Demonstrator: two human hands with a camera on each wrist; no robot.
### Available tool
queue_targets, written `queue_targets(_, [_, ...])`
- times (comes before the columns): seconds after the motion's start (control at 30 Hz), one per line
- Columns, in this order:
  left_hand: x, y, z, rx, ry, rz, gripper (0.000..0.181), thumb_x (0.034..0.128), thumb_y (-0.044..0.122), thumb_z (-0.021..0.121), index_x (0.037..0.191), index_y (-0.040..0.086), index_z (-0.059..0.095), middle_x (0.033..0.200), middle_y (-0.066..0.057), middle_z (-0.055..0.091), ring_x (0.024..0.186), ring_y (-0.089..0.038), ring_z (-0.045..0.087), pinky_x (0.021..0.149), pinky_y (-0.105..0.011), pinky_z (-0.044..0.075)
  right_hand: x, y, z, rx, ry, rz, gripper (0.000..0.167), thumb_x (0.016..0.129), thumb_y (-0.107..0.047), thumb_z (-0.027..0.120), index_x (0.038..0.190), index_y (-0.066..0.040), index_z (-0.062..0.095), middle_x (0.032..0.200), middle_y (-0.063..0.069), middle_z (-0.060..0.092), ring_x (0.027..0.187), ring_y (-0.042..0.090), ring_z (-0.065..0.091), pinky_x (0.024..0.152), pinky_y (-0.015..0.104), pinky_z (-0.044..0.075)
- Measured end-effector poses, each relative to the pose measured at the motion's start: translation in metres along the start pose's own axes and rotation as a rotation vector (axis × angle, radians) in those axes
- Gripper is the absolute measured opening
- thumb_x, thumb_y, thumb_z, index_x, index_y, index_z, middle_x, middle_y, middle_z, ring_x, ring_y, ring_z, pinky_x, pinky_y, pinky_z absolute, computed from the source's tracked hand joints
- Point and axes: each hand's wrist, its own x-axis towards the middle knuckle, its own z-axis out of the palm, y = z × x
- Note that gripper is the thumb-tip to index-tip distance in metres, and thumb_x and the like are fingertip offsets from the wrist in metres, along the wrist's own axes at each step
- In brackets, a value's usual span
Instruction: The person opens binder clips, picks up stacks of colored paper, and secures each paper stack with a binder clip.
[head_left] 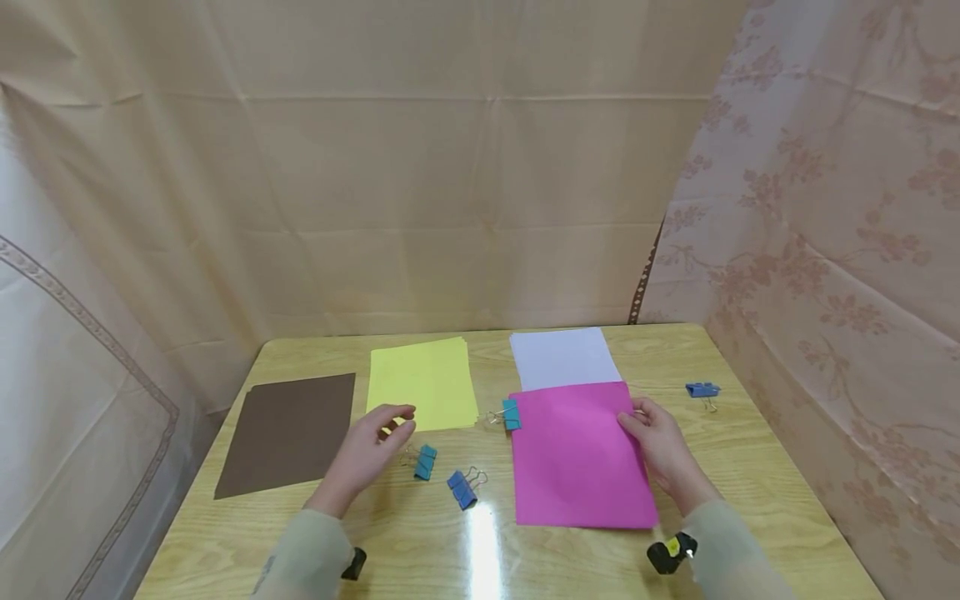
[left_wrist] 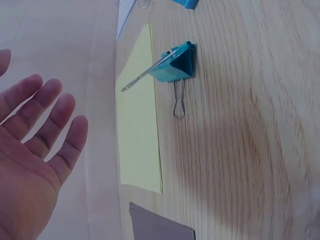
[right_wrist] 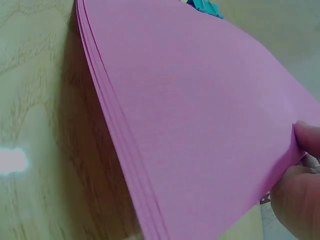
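Pinching pink sheets (head_left: pixel 581 458); left sleeve marking (head_left: pixel 264 573) illegible.

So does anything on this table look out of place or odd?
Only mildly: one blue binder clip lies alone near the right edge of the table, well apart from the loose teal clip and second blue clip nearer the left hand. No spill or damage shows.

Stacked magenta sheets (head_left: pixel 581 458) are raised; teal clip (head_left: pixel 512 415) grips their left edge.

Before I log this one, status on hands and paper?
Left hand empty. Right hand pinching magenta sheets, teal clip on left edge. Loose teal clip, blue clip lying between hands.
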Motion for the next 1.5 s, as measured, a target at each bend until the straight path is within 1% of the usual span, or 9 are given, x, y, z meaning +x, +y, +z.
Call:
queue_targets(0.2, [-0.002,-0.006,-0.006,-0.013,0.003,-0.033,0.035,0.1041,0.032,0.061,0.133,0.012,0.067,0.126,-0.001,0.068,0.102,-0.017,0.060,0.089,-0.037,0.052,0.001,0.009,-0.004,-0.026,0.005,0.034,0.037,0.109,-0.021,0.049,0.139,0.000,0.046,0.115,0.013,0.066,0.092,0.017,0.068,0.078,0.033,0.058])
queue_targets(0.33, [-0.004,-0.009,-0.010,-0.010,0.005,-0.050,0.036,0.1041,0.033,0.061,0.133,0.013,0.067,0.126,-0.002,0.068,0.103,-0.018,0.060,0.089,-0.039,0.051,0.000,0.013,-0.007,-0.063,0.009,0.069,0.043,0.110,-0.021,0.047,0.146,0.002,0.041,0.125,0.018,0.062,0.097,0.015,0.066,0.080,0.032,0.058])
queue_targets(0.47, [-0.006,-0.011,-0.012,0.007,0.012,-0.046,0.037,0.1041,0.033,0.061,0.133,0.011,0.067,0.126,-0.004,0.068,0.103,-0.019,0.061,0.089,-0.038,0.052,0.000,0.016,-0.010,-0.085,0.009,0.095,0.048,0.111,-0.022,0.046,0.151,0.003,0.036,0.133,0.021,0.057,0.101,0.016,0.064,0.083,0.032,0.057])
queue_targets(0.53, [-0.007,-0.013,-0.013,0.014,0.012,-0.047,0.037,0.1043,0.033,0.061,0.133,0.011,0.067,0.126,-0.004,0.068,0.103,-0.018,0.061,0.089,-0.038,0.052,0.000,0.017,-0.012,-0.092,0.008,0.095,0.048,0.111,-0.022,0.046,0.150,0.003,0.036,0.132,0.021,0.057,0.101,0.016,0.064,0.082,0.032,0.057])
queue_targets(0.77, [-0.009,-0.017,-0.016,0.025,0.018,-0.061,0.038,0.1047,0.034,0.060,0.134,0.011,0.066,0.126,-0.003,0.068,0.104,-0.019,0.060,0.090,-0.040,0.052,0.000,0.022,-0.014,-0.103,0.010,0.094,0.043,0.110,-0.020,0.048,0.144,0.005,0.041,0.119,0.016,0.062,0.093,0.015,0.063,0.077,0.032,0.056])
queue_targets(1.0, [-0.010,-0.020,-0.020,0.055,0.021,-0.085,0.039,0.1048,0.035,0.060,0.136,0.011,0.065,0.127,-0.004,0.067,0.106,-0.020,0.061,0.092,-0.042,0.051,-0.002,0.025,-0.017,-0.152,-0.002,0.097,0.047,0.110,-0.021,0.047,0.147,0.006,0.039,0.125,0.020,0.062,0.097,0.015,0.064,0.079,0.032,0.055])
queue_targets(1.27, [-0.012,-0.024,-0.029,0.075,0.025,-0.090,0.041,0.1051,0.035,0.059,0.137,0.010,0.064,0.128,-0.006,0.066,0.107,-0.022,0.061,0.091,-0.043,0.051,-0.004,0.029,-0.018,-0.183,-0.005,0.074,0.043,0.110,-0.021,0.048,0.142,0.007,0.043,0.120,0.020,0.064,0.095,0.017,0.066,0.078,0.034,0.056])
queue_targets(1.4, [-0.013,-0.027,-0.032,0.083,0.027,-0.093,0.041,0.1054,0.035,0.059,0.137,0.009,0.064,0.129,-0.007,0.066,0.108,-0.024,0.061,0.092,-0.044,0.052,-0.005,0.030,-0.018,-0.195,-0.013,0.082,0.045,0.109,-0.021,0.049,0.144,0.007,0.042,0.122,0.021,0.063,0.095,0.018,0.065,0.079,0.034,0.055])
queue_targets(1.5, [-0.013,-0.029,-0.034,0.093,0.032,-0.092,0.041,0.1055,0.033,0.059,0.137,0.008,0.063,0.130,-0.009,0.065,0.109,-0.025,0.061,0.093,-0.046,0.052,-0.006,0.031,-0.018,-0.220,-0.015,0.094,0.045,0.109,-0.020,0.049,0.144,0.007,0.042,0.126,0.023,0.061,0.099,0.019,0.064,0.080,0.033,0.054])
